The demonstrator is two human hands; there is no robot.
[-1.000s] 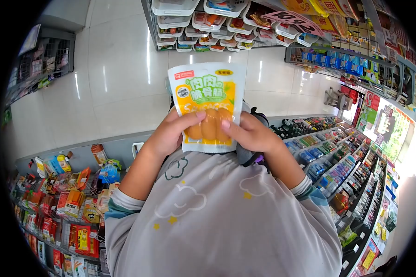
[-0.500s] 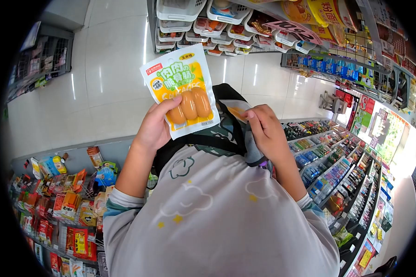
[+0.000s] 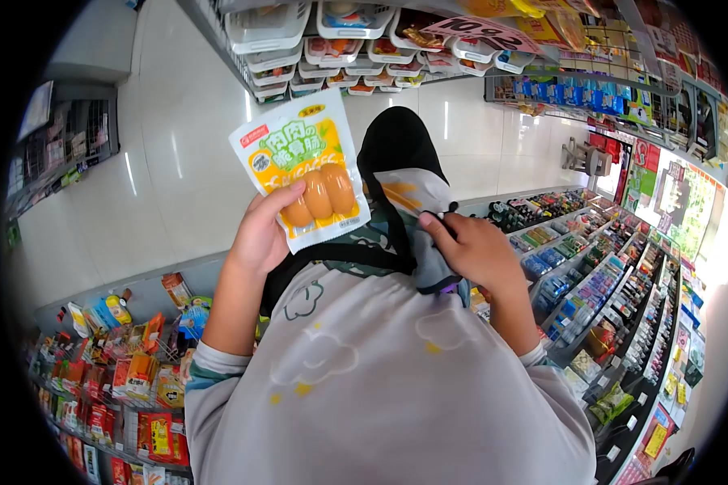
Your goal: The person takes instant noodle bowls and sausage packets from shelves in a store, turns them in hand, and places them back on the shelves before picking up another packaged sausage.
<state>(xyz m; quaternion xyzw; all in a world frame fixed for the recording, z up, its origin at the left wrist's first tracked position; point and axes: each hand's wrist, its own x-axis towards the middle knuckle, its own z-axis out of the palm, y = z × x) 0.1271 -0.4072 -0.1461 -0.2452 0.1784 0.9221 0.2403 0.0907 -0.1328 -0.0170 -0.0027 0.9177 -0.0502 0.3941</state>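
My left hand [image 3: 260,234] is closed on the edge of a sausage packet [image 3: 308,158], thumb on the front and the fingers mostly hidden behind it. The packet is white, yellow and green, and several plump brown sausages show on its front. At waist height my right hand [image 3: 476,249] pinches a grey fabric flap [image 3: 430,257] with black trim. A bit of purple shows beneath it. A black strap [image 3: 396,222] runs beside the flap, across camouflage-patterned cloth [image 3: 356,252]. The packet hangs in the air to the left of the flap, apart from it.
White baskets of packaged goods [image 3: 332,52] fill a shelf ahead, with a pink price sign [image 3: 485,34]. Racks of snack packets [image 3: 141,376] stand at lower left. Long tiered shelves [image 3: 598,299] line the right. Pale tiled floor [image 3: 182,149] lies between.
The packet and my left hand have shifted slightly left and down in view. My right hand has turned and drawn the grey flap lower. A black shoe now shows ahead.
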